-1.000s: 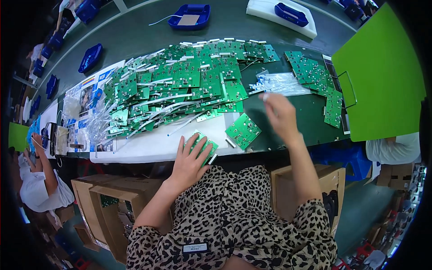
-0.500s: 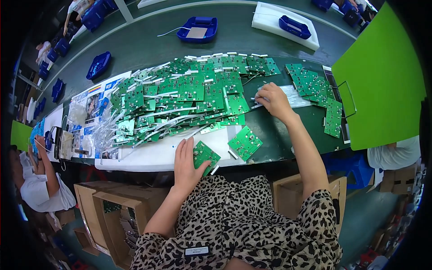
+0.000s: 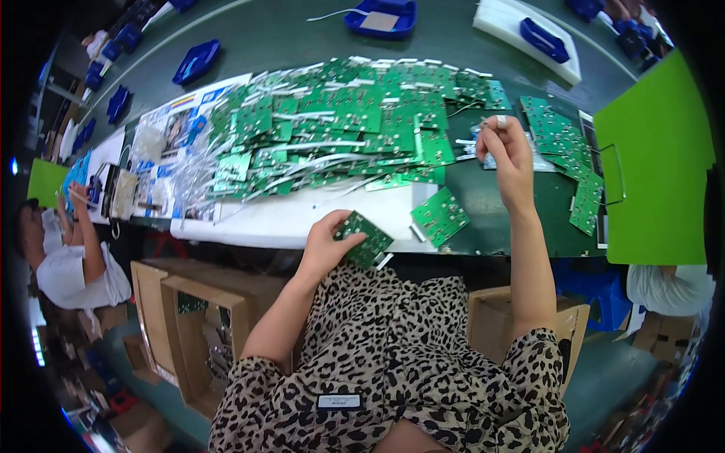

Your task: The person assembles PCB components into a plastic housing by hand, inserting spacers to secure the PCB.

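Note:
My left hand (image 3: pixel 326 245) grips a green circuit board (image 3: pixel 367 243) by its left side at the table's front edge, thumb on top. The board is tilted and has a white connector at its near corner. Farther right, my right hand (image 3: pixel 510 160) is raised with thumb and fingertips pinched together; what they hold, if anything, is too small to name. Under and beside it lie short white strips (image 3: pixel 465 158) and a clear plastic bag (image 3: pixel 540 160). Between my hands a loose circuit board (image 3: pixel 440 217) lies at the table's front edge.
A large heap of circuit boards (image 3: pixel 355 113) with white flat cables covers the middle. More boards (image 3: pixel 555 140) lie beside a green panel (image 3: pixel 649 166) on the right. Blue plastic housings (image 3: pixel 198 62) sit farther back. Cardboard boxes (image 3: pixel 170 302) stand below; a co-worker (image 3: pixel 75 260) sits left.
My left fingers have gone from lying stretched beside the circuit board to gripping it, now tilted. My right hand has turned more upright, fingertips pinched. The whole view has shifted.

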`<action>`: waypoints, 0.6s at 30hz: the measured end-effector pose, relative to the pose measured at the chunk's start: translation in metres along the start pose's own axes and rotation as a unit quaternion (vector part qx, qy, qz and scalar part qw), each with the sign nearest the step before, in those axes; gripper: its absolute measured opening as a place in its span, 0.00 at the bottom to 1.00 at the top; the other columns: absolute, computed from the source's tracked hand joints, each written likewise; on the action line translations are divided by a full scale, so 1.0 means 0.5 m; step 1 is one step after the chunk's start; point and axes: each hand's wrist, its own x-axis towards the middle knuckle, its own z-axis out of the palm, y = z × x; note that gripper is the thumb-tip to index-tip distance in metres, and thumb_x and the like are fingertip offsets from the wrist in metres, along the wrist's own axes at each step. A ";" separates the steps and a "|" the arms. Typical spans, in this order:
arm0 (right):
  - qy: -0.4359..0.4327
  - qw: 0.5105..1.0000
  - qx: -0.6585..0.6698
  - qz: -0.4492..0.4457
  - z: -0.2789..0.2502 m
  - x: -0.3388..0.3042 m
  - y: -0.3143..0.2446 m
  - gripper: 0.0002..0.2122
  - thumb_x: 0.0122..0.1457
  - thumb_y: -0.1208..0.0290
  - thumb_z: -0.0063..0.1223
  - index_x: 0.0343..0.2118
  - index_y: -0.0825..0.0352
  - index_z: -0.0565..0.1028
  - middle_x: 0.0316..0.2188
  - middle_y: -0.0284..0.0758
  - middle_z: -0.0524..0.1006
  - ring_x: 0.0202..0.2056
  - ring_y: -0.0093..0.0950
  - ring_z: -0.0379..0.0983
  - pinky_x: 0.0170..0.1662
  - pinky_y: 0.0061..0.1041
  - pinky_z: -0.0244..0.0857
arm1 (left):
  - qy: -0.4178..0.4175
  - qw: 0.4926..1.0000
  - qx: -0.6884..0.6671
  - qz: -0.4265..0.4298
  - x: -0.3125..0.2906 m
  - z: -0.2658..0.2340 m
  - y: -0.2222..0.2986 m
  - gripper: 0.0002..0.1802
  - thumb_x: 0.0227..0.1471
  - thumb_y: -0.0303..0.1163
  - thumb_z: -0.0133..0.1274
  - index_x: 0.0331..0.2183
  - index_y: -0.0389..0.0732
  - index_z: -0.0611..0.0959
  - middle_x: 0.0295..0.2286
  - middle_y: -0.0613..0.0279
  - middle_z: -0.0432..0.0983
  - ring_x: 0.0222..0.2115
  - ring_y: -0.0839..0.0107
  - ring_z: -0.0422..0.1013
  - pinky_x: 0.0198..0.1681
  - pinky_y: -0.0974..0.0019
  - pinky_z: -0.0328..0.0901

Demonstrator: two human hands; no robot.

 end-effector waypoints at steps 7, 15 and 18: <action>-0.149 0.954 -0.198 -0.172 0.171 -0.124 -0.015 0.05 0.49 0.81 0.45 0.30 0.68 0.69 0.24 0.39 0.69 0.24 0.35 0.69 0.26 0.29 0.64 | 0.039 0.998 -0.035 0.021 -0.015 0.010 0.077 0.12 0.41 0.22 0.54 0.32 0.34 0.71 0.27 0.63 0.73 0.30 0.78 0.68 0.34 0.75 0.63; -0.118 0.943 -0.240 -0.196 0.233 -0.141 -0.005 0.07 0.45 0.78 0.53 0.26 0.69 0.68 0.23 0.35 0.67 0.25 0.33 0.68 0.24 0.28 0.63 | 0.056 0.990 0.061 0.118 -0.042 0.020 0.103 0.15 0.41 0.24 0.55 0.35 0.36 0.71 0.26 0.58 0.73 0.27 0.74 0.70 0.31 0.73 0.64; -0.106 0.947 -0.245 -0.177 0.233 -0.145 -0.006 0.06 0.45 0.79 0.53 0.25 0.68 0.67 0.23 0.35 0.67 0.24 0.33 0.68 0.24 0.28 0.63 | 0.055 0.989 0.065 0.120 -0.051 0.024 0.115 0.16 0.41 0.24 0.55 0.35 0.36 0.71 0.26 0.57 0.73 0.27 0.71 0.71 0.30 0.72 0.64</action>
